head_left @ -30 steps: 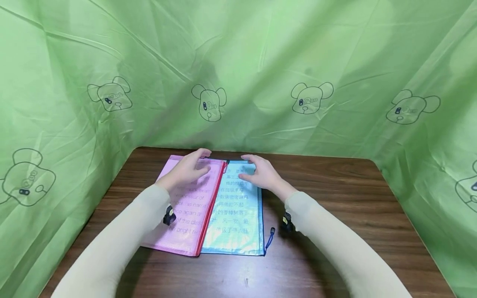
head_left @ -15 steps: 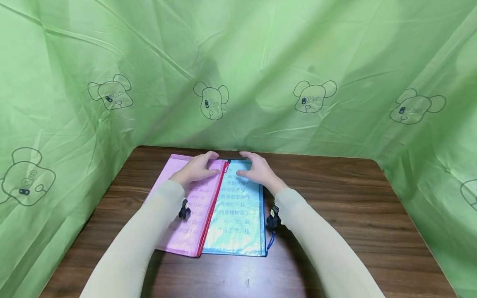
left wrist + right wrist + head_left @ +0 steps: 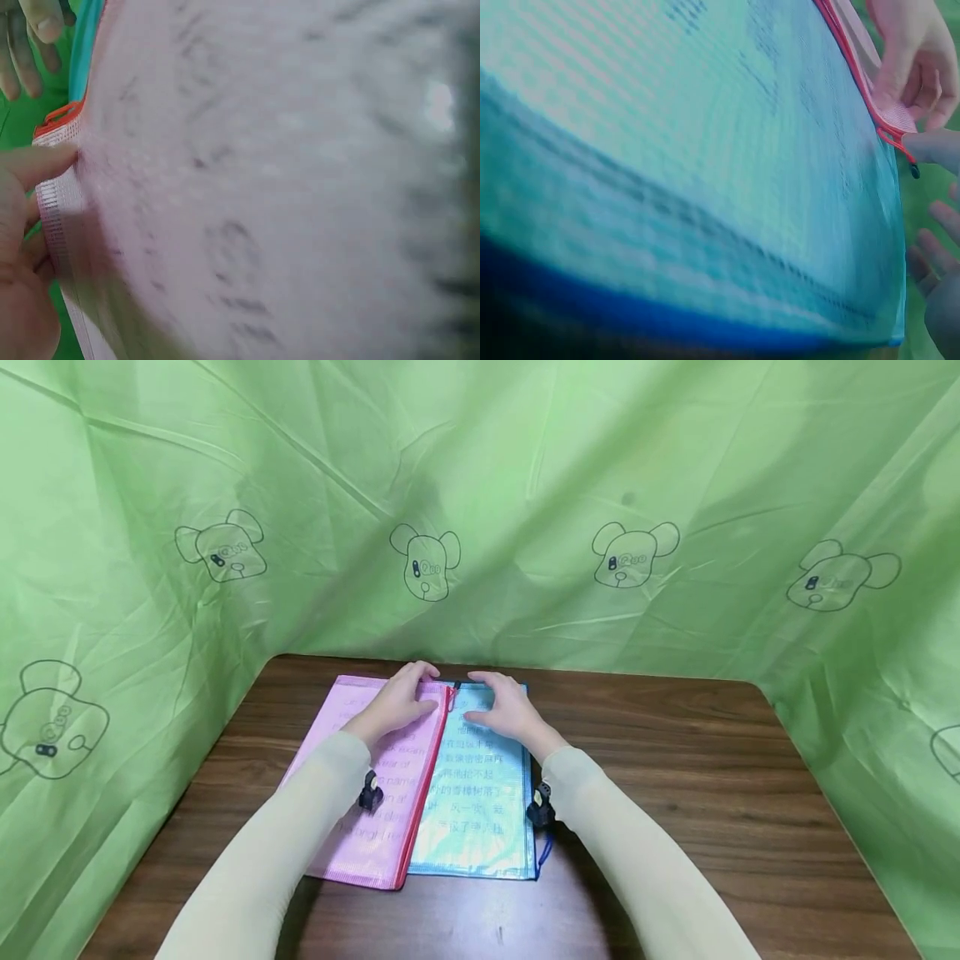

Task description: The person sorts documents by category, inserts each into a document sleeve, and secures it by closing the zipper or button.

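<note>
A pink zip pouch (image 3: 375, 785) with a red zipper edge lies partly over a blue zip pouch (image 3: 480, 810); printed pages show through both. My left hand (image 3: 401, 697) pinches the pink pouch at its far edge, beside the red zipper corner. In the left wrist view the thumb (image 3: 45, 165) lies on top of the pouch and the fingers are behind it. My right hand (image 3: 506, 706) is over the far part of the blue pouch, thumb and fingers spread apart. In the right wrist view its fingers (image 3: 937, 259) hold nothing, near the red zipper pull (image 3: 896, 142).
Both pouches are on a dark wooden table (image 3: 660, 760). A green curtain (image 3: 517, 602) printed with bear faces stands along its back and sides. A blue zipper cord (image 3: 545, 852) trails off the blue pouch's near right corner.
My left hand has moved right to the far edge of the pink pouch and taken hold of it. The pink pouch has shifted slightly toward me. My right hand has moved left.
</note>
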The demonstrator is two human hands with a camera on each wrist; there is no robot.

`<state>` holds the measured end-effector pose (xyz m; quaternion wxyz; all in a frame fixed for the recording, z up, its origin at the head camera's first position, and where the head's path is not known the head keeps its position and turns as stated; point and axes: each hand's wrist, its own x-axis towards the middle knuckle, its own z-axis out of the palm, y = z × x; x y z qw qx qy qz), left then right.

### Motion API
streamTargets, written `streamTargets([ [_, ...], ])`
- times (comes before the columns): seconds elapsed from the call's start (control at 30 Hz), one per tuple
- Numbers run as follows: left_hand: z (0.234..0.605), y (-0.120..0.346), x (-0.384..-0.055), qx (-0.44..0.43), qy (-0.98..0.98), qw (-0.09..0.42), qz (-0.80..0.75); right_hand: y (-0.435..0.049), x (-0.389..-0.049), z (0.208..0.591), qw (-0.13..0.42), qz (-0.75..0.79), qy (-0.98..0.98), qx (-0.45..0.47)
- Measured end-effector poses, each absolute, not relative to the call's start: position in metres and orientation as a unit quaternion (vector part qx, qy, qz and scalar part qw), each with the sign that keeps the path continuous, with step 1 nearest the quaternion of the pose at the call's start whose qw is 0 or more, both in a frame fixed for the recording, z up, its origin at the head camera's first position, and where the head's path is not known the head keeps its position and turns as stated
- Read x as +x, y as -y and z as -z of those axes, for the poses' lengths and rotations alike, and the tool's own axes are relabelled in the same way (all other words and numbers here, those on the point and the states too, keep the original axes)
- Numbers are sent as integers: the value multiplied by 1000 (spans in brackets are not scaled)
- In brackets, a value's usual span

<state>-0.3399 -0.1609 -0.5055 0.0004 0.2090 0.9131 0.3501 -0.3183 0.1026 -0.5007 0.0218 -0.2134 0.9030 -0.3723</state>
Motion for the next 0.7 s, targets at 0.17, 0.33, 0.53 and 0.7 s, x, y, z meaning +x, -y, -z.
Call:
streamTargets([
  [0.17, 501, 159, -339, 187, -890, 6, -416, -93, -316, 498, 18, 377, -899, -222],
  [0.33, 496, 155, -338, 188, -878, 12, -441, -83, -318, 499, 12, 418, -879, -227],
  [0.53, 492, 148, -337, 191, -864, 22, -466, -75, -323, 507, 25, 483, -849, -214],
  [0.7, 489, 143, -338, 200, -858, 20, -473, -73, -324, 511, 19, 498, -848, -180],
])
